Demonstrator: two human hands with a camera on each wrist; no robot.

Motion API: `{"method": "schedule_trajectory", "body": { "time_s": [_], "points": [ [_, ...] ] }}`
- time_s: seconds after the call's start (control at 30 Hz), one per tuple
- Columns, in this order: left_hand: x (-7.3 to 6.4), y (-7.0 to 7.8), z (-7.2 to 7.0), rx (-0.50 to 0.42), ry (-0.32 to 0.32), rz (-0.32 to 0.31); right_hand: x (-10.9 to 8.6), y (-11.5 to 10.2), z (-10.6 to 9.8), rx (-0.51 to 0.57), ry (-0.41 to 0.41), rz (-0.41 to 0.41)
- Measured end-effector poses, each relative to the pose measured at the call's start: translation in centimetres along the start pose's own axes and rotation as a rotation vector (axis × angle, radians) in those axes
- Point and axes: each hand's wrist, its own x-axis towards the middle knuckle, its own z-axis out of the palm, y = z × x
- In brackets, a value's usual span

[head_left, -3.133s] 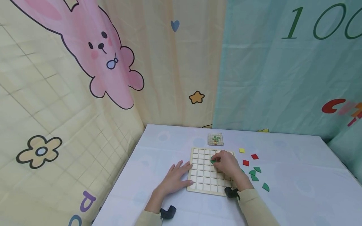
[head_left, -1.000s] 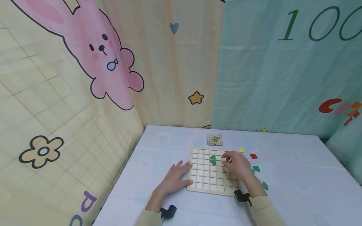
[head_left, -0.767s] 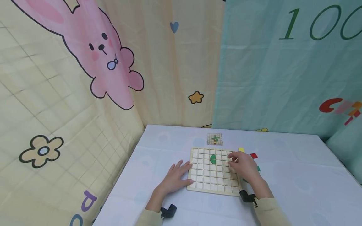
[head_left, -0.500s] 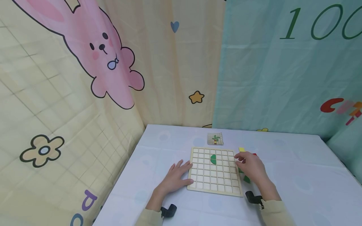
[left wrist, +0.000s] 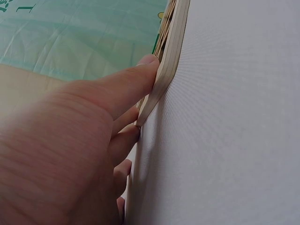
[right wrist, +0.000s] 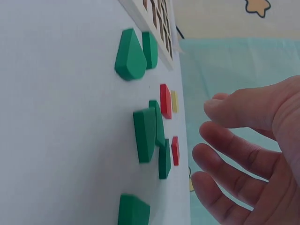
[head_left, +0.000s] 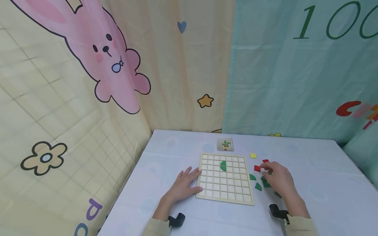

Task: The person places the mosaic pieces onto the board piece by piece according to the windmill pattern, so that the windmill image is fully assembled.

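My left hand (head_left: 183, 186) rests on the table at the left edge of a pale wooden grid board (head_left: 216, 181), its thumb and fingertips touching the rim. Two green pieces (head_left: 223, 166) sit together on the board, forming a half circle. To the board's right, my right hand (head_left: 279, 179) hovers over loose pieces, fingers loosely bent and nothing between them. Under and around it lie several green curved-edge pieces (head_left: 258, 186), partly covered in the head view. Near its fingertips is a red square (head_left: 257, 168); another red square (right wrist: 175, 151) shows clearly in the right wrist view.
A yellow square (head_left: 253, 155) lies past the board's top right corner. Behind the board is a small pattern card (head_left: 225, 144) with a printed grid. The white-covered table (head_left: 325, 183) meets printed curtains (head_left: 283, 82) at the back.
My right hand, earlier pinching a green piece at the board, has let go and moved right over the loose pieces. Two green pieces now show on the board. My left hand has stayed put.
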Motion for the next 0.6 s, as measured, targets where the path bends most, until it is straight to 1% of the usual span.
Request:
{"method": "schedule_trajectory", "body": {
  "time_s": [0.07,0.23,0.4,0.6],
  "points": [
    [0.0,0.0,0.0,0.001,0.0,-0.001,-0.1,0.5,-0.1,0.001,0.008,0.015],
    [0.1,-0.1,0.2,0.004,-0.003,-0.007,-0.3,1.6,-0.5,0.011,-0.008,0.063],
    [0.1,-0.1,0.2,0.0,-0.001,-0.009,-0.3,2.5,-0.6,0.003,-0.014,0.067],
    [0.0,0.0,0.1,0.001,0.005,-0.006,-0.1,3.3,-0.3,-0.005,-0.026,0.1]
  ]
}}
